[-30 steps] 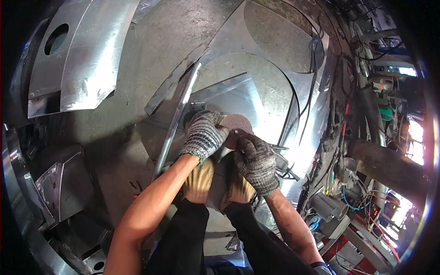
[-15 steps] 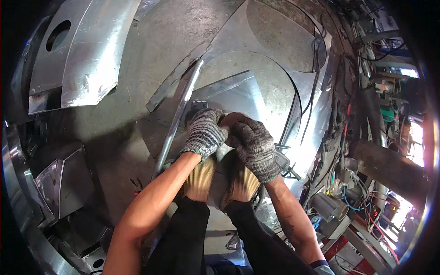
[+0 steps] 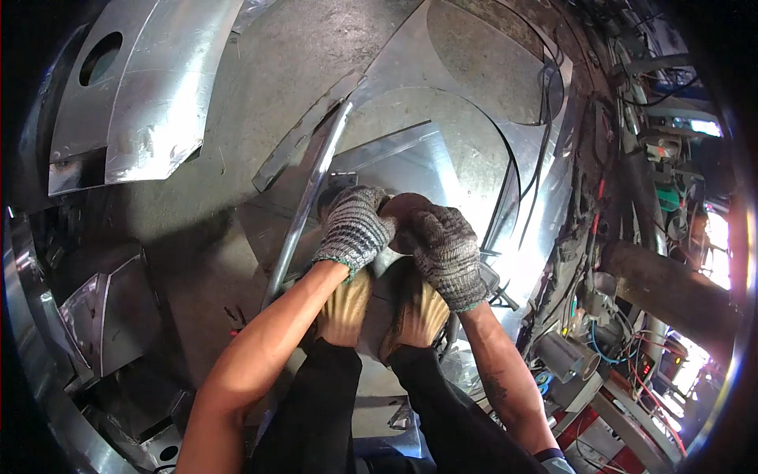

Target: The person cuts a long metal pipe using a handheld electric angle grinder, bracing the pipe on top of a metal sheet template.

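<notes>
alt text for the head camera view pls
The gloved left hand and right hand meet on a round brown disc above sheet metal on the floor. A metal rod runs beside the left hand; the person's feet are just below.

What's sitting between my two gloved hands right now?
In the head view, a round brown disc lies between the left hand and the right hand. The right hand's fingers cover its lower right edge.
</notes>
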A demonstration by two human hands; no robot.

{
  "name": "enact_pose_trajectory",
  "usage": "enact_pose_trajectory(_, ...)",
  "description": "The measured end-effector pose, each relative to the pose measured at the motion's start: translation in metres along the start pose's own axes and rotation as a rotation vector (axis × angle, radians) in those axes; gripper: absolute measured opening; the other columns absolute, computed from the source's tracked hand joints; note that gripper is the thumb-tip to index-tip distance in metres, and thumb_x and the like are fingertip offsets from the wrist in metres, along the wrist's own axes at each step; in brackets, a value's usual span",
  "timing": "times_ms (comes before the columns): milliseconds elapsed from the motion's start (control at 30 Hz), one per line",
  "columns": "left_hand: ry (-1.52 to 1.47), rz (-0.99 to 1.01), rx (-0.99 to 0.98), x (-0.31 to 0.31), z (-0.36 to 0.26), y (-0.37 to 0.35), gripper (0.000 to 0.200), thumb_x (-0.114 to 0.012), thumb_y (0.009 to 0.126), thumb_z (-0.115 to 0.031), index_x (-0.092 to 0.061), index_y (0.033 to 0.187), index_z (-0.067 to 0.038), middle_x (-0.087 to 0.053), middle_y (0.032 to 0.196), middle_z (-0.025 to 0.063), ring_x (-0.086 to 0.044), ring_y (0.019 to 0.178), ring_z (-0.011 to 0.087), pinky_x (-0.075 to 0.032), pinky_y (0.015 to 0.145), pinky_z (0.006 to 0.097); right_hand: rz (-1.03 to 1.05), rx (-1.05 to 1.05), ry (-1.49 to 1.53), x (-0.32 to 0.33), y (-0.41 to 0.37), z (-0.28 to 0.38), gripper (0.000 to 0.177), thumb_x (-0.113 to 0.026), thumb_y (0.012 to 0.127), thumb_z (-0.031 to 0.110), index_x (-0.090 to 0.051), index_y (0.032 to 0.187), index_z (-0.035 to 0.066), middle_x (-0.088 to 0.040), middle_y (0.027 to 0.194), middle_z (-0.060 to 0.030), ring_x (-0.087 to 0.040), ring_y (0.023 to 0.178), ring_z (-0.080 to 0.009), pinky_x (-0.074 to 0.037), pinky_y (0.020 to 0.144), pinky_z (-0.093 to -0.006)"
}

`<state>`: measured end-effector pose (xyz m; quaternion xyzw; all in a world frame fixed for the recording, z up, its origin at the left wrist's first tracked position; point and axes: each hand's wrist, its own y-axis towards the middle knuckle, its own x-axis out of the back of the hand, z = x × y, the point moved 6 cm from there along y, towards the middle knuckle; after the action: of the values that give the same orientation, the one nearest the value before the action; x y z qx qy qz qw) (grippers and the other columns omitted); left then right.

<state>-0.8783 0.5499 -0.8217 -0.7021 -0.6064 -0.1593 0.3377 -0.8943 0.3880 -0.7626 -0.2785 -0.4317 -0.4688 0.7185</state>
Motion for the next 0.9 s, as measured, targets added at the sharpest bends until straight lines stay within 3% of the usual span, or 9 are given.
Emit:
enact_pose_trajectory(300, -0.031, 0.028, 0.005, 0.0, 0.002, 0.001, 0.03, -0.076, 0.077, -0.026, -0.075, 0.095, -0.003, -0.072, 0.097, 0.0237, -0.068, 0.098, 0.0407, -0.053, 0.092, 0.0482, 0.006, -0.032, -0.031, 0.0, 0.0, -0.002, 0.03, -0.077, 0.088, 0.02, -0.073, 0.115, 0.007, -0.072, 0.11, -0.0147, -0.068, 0.103, -0.0363, -0.056, 0.091, -0.0454)
enact_pose_trajectory(400, -0.002, 0.033, 0.003, -0.003, 0.003, 0.002, 0.031, -0.076, 0.077, -0.026, -0.075, 0.097, -0.003, -0.072, 0.098, 0.0236, -0.069, 0.098, 0.0403, -0.053, 0.093, 0.0481, -0.02, -0.109, 0.124, 0.004, -0.001, -0.005, 0.03, -0.077, 0.088, 0.019, -0.073, 0.115, 0.007, -0.072, 0.11, -0.0148, -0.068, 0.103, -0.0361, -0.056, 0.09, -0.0451)
enact_pose_trajectory(667, 0.022, 0.011, -0.015, -0.001, 0.001, 0.001, 0.031, -0.076, 0.078, -0.026, -0.074, 0.097, -0.002, -0.072, 0.1, 0.0234, -0.068, 0.101, 0.0395, -0.053, 0.093, 0.0482, -0.01, -0.098, -0.062, 0.001, -0.005, -0.002, 0.028, -0.078, 0.088, 0.023, -0.073, 0.111, 0.008, -0.072, 0.107, -0.0155, -0.068, 0.1, -0.0357, -0.056, 0.087, -0.0461)
enact_pose_trajectory(900, -0.039, 0.056, 0.021, -0.005, 0.003, 0.002, 0.03, -0.076, 0.078, -0.025, -0.075, 0.098, -0.004, -0.072, 0.1, 0.0235, -0.068, 0.101, 0.04, -0.053, 0.093, 0.0481, -0.089, 0.012, -0.017, -0.001, -0.003, 0.001, 0.026, -0.077, 0.088, 0.023, -0.073, 0.108, 0.007, -0.072, 0.099, -0.0154, -0.068, 0.096, -0.0374, -0.055, 0.085, -0.0475)
